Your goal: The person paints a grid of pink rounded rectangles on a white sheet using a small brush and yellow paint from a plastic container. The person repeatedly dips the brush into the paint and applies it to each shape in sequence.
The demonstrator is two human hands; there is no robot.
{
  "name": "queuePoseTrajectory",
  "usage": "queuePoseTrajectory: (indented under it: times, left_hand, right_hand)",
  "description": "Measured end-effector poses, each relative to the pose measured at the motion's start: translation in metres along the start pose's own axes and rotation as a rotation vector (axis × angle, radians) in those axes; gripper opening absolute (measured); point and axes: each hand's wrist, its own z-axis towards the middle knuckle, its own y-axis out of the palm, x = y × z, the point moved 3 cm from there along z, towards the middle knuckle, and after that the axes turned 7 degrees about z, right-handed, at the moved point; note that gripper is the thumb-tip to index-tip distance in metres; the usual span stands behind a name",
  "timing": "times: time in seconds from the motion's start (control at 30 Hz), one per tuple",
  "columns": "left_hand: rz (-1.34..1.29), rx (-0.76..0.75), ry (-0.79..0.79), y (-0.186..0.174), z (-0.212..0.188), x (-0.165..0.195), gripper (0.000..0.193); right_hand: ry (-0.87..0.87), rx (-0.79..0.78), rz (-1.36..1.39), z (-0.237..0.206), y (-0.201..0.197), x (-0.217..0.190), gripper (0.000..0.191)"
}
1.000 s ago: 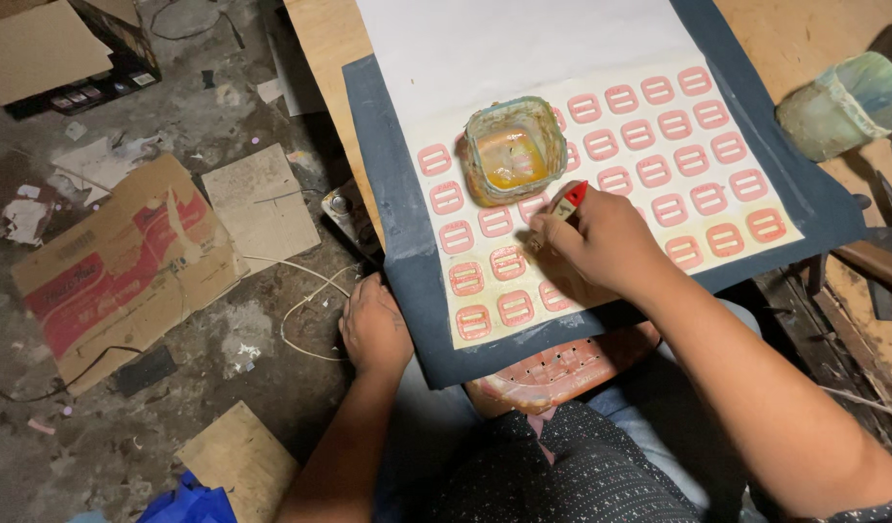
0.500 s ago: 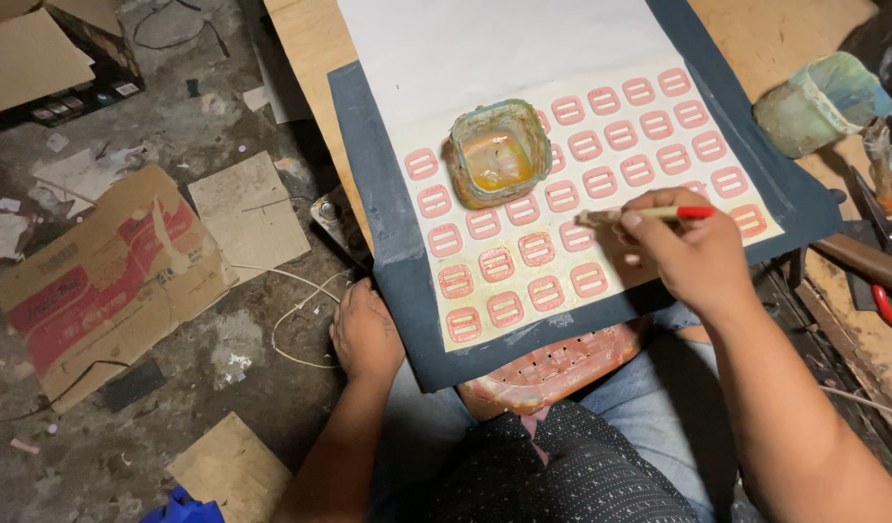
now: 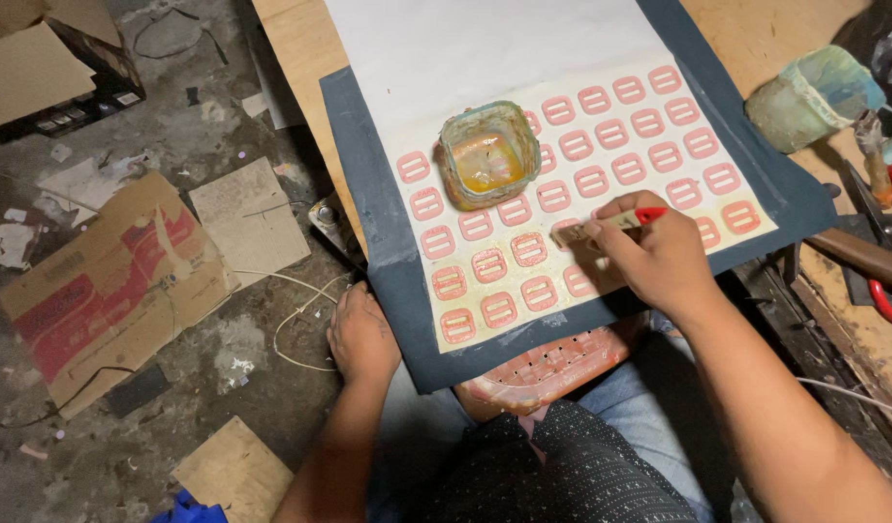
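- Red-handled and pale in its bristle end, a small brush (image 3: 610,222) is pinched in the closed fingers of the right hand (image 3: 654,254); its long axis is laid nearly level, tip to the left, over the sheet.
- Pink buckle-shaped pieces (image 3: 529,248) are set in rows on a white sheet (image 3: 485,48), which is backed by a dark blue board (image 3: 392,281).
- A square glue cup (image 3: 488,155) with amber contents is seen up and left of the brush tip, near it; the right hand is by far the nearer.
- The left hand (image 3: 361,334) is curled loosely against the board's lower left edge, nothing being gripped in it.
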Motion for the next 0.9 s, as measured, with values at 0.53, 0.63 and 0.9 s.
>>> queuePoseTrajectory:
  times: [0.53,0.63,0.9]
  left_hand:
    - [-0.023,-0.041,-0.044,-0.003,0.000,0.003,0.037]
    - [-0.010,-0.044,-0.034,-0.004,0.000,0.004,0.038]
    - [-0.004,-0.054,-0.056,-0.004,0.001,0.004,0.039]
  right_hand:
    - [-0.098,0.087,-0.434,0.036,-0.001,-0.003,0.030]
    - [-0.120,0.083,-0.577,0.047,0.005,-0.004,0.034]
    - [-0.002,0.060,-0.394,0.055,0.010,-0.014,0.037]
